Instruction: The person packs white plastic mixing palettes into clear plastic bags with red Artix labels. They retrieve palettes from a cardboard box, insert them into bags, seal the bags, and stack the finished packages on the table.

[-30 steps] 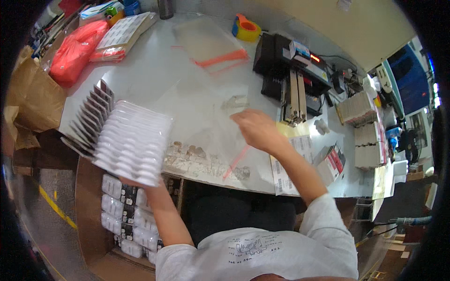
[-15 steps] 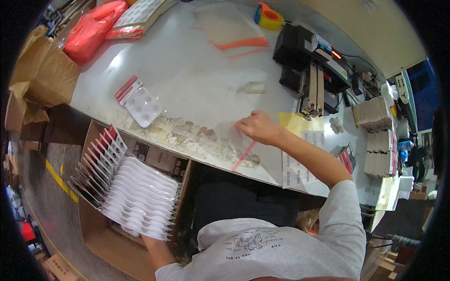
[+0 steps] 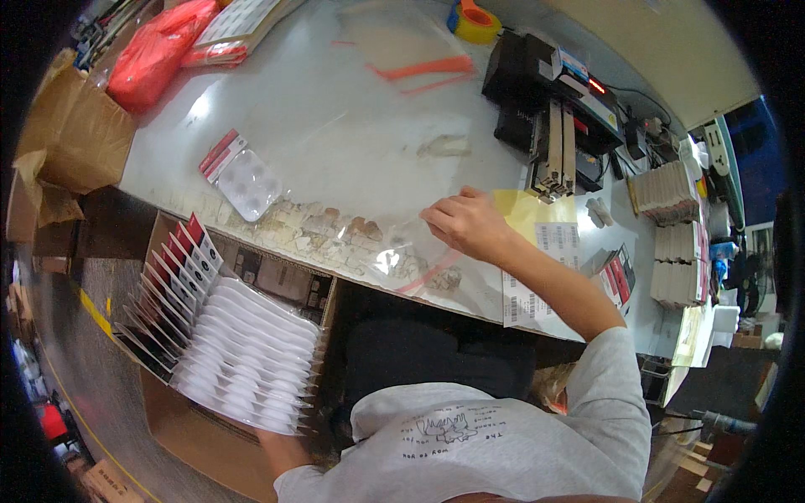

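My right hand (image 3: 463, 225) is over the worktable near its front edge, its fingers pinched on a clear plastic bag (image 3: 391, 260) with a red strip. The bag's outline is hard to make out against the worn tabletop. At the lower left, a row of packed white plastic palettes (image 3: 251, 344) with red-and-white header cards is tilted over a cardboard carton (image 3: 180, 423). My left hand (image 3: 281, 444) reaches under this stack and supports it; its fingers are hidden. One more packed palette (image 3: 247, 184), with round wells, lies on the table to the left.
A black label printer (image 3: 545, 101) stands at the back right, beside a tape dispenser (image 3: 474, 21). Barcode label sheets (image 3: 528, 306) lie right of my hand. Stacked cards (image 3: 671, 193) line the right side. Another clear bag (image 3: 419, 42) and a red bag (image 3: 159, 54) lie farther back.
The clear bag has shifted; its red strip now slants farther left, along the table's front edge. My right hand keeps its pinch. The palette stack stays over the carton, and the view has moved slightly.
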Tool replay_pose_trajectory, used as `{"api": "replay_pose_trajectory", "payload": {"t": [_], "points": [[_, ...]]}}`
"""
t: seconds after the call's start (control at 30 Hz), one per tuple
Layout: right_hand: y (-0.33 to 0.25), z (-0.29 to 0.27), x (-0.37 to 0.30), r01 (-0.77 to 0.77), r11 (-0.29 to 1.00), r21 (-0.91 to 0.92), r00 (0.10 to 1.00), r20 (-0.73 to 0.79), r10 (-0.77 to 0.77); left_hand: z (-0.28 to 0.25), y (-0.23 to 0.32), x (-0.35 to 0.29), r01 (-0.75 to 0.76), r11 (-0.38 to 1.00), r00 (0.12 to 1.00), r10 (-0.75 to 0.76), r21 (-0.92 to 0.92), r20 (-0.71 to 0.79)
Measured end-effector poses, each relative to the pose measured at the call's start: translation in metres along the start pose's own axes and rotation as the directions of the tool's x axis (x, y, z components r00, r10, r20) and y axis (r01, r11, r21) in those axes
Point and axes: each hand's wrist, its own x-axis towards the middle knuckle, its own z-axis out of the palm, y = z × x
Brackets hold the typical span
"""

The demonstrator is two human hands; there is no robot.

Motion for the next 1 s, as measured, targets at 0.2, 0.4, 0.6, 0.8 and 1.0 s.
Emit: {"api": "replay_pose_trajectory", "payload": {"t": [0.2,0.4,0.6,0.8,1.0], "points": [[-0.061,0.034,-0.026,0.227,0.966,-0.122,0.971,0.109,-0.215,0.031,0.009,0.013,0.072,0.997,0.928,-0.063,-0.011,0.368],[-0.055,0.038,-0.011,-0.086,0.839,0.538,0.996,0.049,0.071,0.1,-0.035,0.006,0.213,0.976,0.73,-0.186,0.039,0.657],[0.0,-0.031,-0.013,-0.703,0.549,0.451,0.682,0.647,0.341,0.122,-0.041,-0.013,0.447,0.826,0.589,-0.56,0.343,0.582],[-0.006,-0.049,-0.019,-0.549,0.673,0.496,0.782,0.588,0.205,0.135,-0.027,-0.014,0.268,0.847,0.581,-0.523,0.459,0.624],[0.001,-0.062,-0.015,-0.502,0.75,0.431,0.816,0.524,0.245,0.134,-0.022,-0.015,0.199,0.83,0.6,-0.524,0.521,0.605]]}}
